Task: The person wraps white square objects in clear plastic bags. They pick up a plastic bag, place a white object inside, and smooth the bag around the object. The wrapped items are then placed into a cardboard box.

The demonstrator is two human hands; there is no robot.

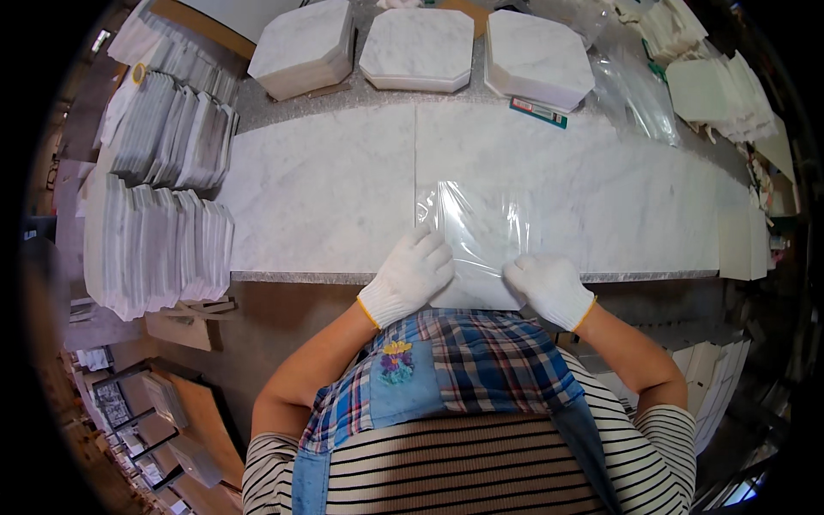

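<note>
A clear, shiny plastic bag [481, 225] lies on the pale marble work surface in front of me. A white marble tile [477, 293] shows at its near end, close to my apron; how far it reaches into the bag is hard to make out under the glare. My left hand [408, 269], in a white knit glove, grips the left edge of the bag with curled fingers. On the opposite edge, my right hand [551, 287], gloved the same way, has its fingers closed at the bag's near right corner. Both thumbs are partly hidden.
Three stacks of corner-cut marble tiles stand along the back: left [300, 47], middle [418, 50] and right [539, 56]. A small green-edged packet [539, 112] lies before the right stack. Upright tile rows [163, 245] line the left side; loose plastic bags [635, 94] lie back right.
</note>
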